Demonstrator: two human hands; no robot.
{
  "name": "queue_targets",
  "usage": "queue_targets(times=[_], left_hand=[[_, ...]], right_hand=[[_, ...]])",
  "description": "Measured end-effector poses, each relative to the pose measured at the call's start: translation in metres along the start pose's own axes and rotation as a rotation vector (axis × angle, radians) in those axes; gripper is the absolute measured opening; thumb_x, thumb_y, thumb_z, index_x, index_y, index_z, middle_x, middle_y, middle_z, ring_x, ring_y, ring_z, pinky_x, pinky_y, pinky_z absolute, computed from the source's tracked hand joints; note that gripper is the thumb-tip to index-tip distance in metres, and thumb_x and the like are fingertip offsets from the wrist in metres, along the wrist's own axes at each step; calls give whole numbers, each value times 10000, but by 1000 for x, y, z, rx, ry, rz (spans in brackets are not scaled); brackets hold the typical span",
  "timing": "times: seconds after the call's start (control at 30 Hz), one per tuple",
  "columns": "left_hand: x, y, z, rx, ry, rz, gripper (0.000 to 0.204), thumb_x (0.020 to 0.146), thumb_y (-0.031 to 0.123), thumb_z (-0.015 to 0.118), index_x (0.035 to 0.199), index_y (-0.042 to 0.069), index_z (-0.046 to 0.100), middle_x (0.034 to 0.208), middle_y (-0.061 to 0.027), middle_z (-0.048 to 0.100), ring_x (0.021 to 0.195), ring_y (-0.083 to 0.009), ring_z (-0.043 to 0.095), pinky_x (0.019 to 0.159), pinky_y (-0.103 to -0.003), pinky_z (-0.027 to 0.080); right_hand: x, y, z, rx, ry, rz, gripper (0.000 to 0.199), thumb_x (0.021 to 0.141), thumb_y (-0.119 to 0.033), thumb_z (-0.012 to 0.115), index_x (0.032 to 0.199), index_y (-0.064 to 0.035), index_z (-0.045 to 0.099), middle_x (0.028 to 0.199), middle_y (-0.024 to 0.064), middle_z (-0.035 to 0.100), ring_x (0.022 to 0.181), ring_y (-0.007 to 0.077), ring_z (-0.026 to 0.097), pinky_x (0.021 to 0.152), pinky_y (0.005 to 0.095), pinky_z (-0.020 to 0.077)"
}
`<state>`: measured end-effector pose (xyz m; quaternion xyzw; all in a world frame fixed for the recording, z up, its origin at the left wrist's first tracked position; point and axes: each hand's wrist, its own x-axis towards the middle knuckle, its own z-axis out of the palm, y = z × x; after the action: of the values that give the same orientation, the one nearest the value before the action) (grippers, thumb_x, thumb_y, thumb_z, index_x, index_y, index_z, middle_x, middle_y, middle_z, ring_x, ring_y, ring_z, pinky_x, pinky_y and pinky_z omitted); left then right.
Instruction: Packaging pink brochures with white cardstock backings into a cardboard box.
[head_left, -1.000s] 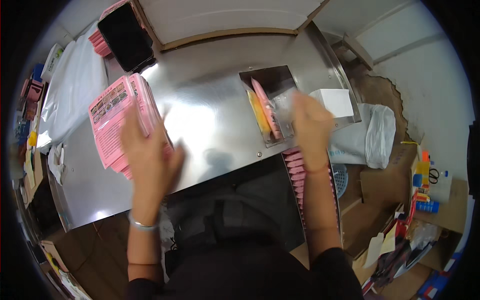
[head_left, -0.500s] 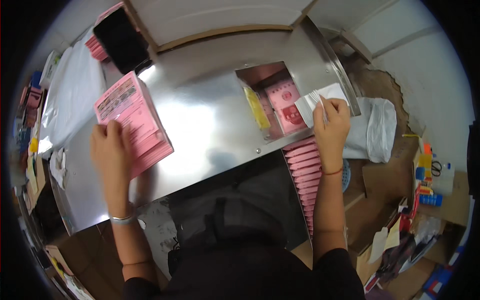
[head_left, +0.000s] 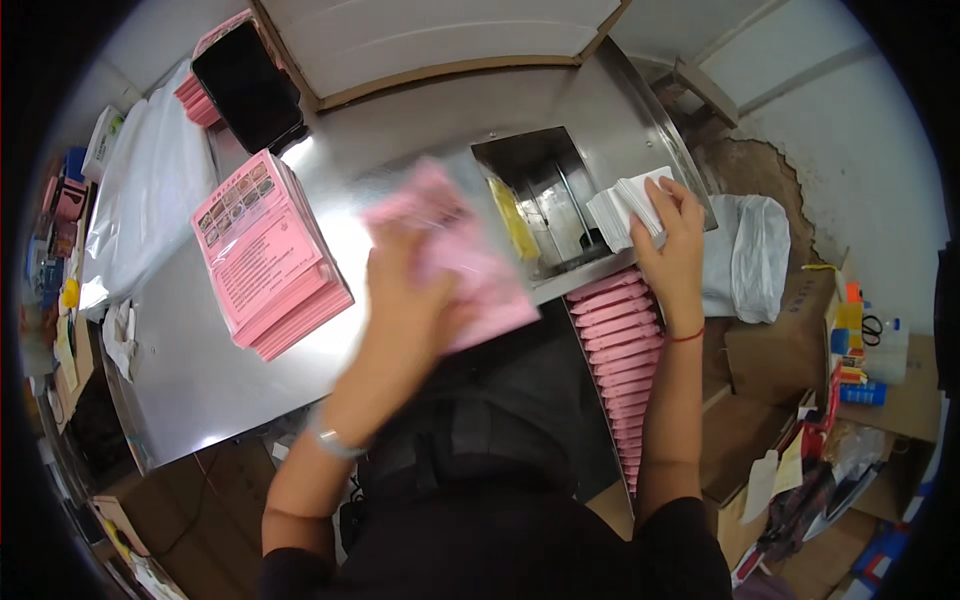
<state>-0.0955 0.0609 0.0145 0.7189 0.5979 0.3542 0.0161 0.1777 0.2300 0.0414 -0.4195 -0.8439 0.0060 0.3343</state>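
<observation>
My left hand (head_left: 410,295) holds a pink printed pouch (head_left: 490,290) above the steel table (head_left: 190,400), both smeared by motion. To its left lies a stack of pink printed pouches (head_left: 265,260). My right hand (head_left: 670,235) grips a row of thin white packets (head_left: 627,210) at the right edge of a rectangular opening (head_left: 555,205) in the table, thumb on the near side and fingers over the top. Inside the opening, dark metal and thin rods show. A yellow strip (head_left: 513,218) lines its left side.
Below the opening, a row of filled pink packs (head_left: 615,360) runs toward me. A black phone (head_left: 245,85) stands at the back left, beside clear plastic sheeting (head_left: 145,185). A white bag (head_left: 750,255) and cardboard boxes (head_left: 775,350) are at the right.
My left hand has moved right from the pink stack, carrying one pouch. The pink pack in the opening is gone from view. My right hand has shifted slightly on the white packets.
</observation>
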Motion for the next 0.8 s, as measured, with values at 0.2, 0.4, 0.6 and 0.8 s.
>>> queue_targets(times=[0.2, 0.4, 0.6, 0.8], left_hand=[[-2, 23, 19, 28, -147, -56, 439, 747, 112, 727, 1155, 40, 582, 1418, -288, 397, 1280, -463, 406, 1076, -560, 325], [-1, 8, -1, -14, -192, -209, 462, 647, 221, 787, 1024, 60, 574, 1362, -199, 449, 1226, -398, 431, 997, -513, 323], [-3, 30, 7, 132, -91, -44, 317, 727, 107, 722, 1021, 81, 606, 1426, -234, 394, 1327, -434, 372, 1020, -644, 290], [11, 14, 2, 45, -288, -118, 529, 680, 214, 814, 1172, 130, 640, 1434, -226, 369, 1339, -489, 329, 1019, -721, 292]], right_hand=[[-12, -40, -11, 4, 57, -225, 377, 784, -91, 701, 1159, -61, 675, 1168, 134, 645, 1073, 330, 568, 904, 429, 440], [-39, -116, 42, 108, -308, -406, 319, 805, -151, 608, 1115, -99, 657, 1170, 161, 568, 1113, 319, 562, 1100, 625, 273], [-20, -82, 53, 368, -131, -337, 285, 751, 17, 593, 1029, 44, 646, 1008, 176, 634, 1054, 347, 589, 955, 432, 451], [-13, -35, 31, -285, 112, -1, 241, 863, -65, 667, 1087, 24, 676, 1027, 139, 590, 965, 328, 542, 804, 411, 477]])
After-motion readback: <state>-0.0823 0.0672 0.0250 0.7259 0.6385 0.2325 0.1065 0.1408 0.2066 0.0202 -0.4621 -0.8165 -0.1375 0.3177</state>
